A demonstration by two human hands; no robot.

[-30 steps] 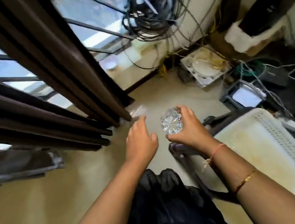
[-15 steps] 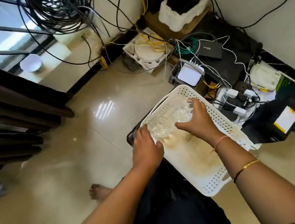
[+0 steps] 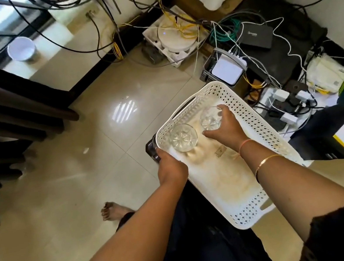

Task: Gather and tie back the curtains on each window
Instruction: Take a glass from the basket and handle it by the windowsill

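I am looking down first at the tiled floor (image 3: 81, 192). The dark curtains (image 3: 6, 109) are hanging at the left edge of the view, by the window, well apart from both hands. They are not yet gathered or tied. I am judging this cloth to be thick and soft, rather heavy in its long folds, and neither fragile nor slippery. I am thinking it is best to take it near the middle of its height, collecting all the folds into one bundle before a tie goes round.

The white tray (image 3: 234, 188) is lying at the lower right, on something dark. I am keeping the left hand (image 3: 170, 167) at its left rim, the fingers (image 3: 159, 154) curling over the edge and grasping it. The right hand (image 3: 227, 131) is reaching into the tray and clasping the far glass (image 3: 209, 120). The near glass (image 3: 183, 137) is standing free just beside it.

Compared with half a second ago, the left hand is no longer holding the near glass and is now at the rim. The far glass is resting lower in the tray.
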